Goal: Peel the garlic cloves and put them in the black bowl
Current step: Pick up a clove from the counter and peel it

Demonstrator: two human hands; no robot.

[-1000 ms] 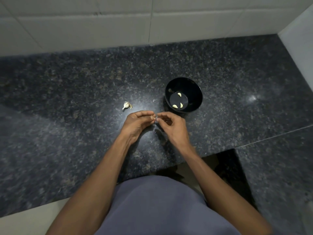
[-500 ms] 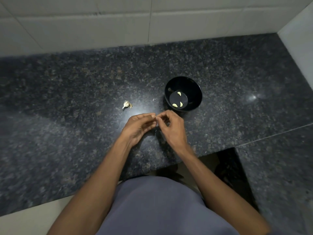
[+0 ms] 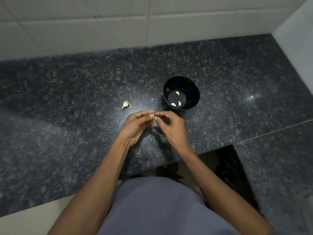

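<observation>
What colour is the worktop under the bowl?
Dark grey-black speckled granite worktop, clearest in the head view, under the black bowl.

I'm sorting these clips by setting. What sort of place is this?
Most likely a home kitchen: a dark granite countertop against a tiled wall, with a black bowl holding peeled garlic cloves.

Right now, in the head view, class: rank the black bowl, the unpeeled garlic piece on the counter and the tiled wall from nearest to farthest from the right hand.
From the right hand:
1. Black bowl, just beyond it, slightly right.
2. Unpeeled garlic piece, on the counter to its left.
3. Tiled wall, at the counter's far edge.
</observation>
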